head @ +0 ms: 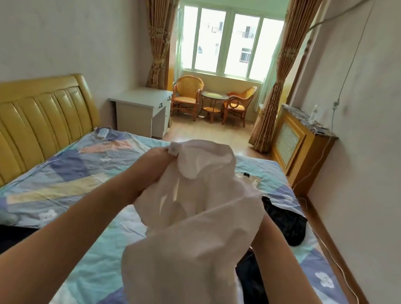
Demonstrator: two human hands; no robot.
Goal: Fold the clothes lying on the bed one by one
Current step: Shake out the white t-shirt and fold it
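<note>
My left hand point(152, 168) grips a bunched white garment point(197, 228), lifted over the bed point(67, 185). My right hand sits hidden behind the cloth, so I cannot tell its grip. Black clothes point(284, 221) lie right.

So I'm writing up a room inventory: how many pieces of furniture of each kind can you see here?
Wicker chairs: 2
Round table: 1
White desk: 1
Bed: 1
Wooden cabinet with slatted front: 1
Total: 6
</note>
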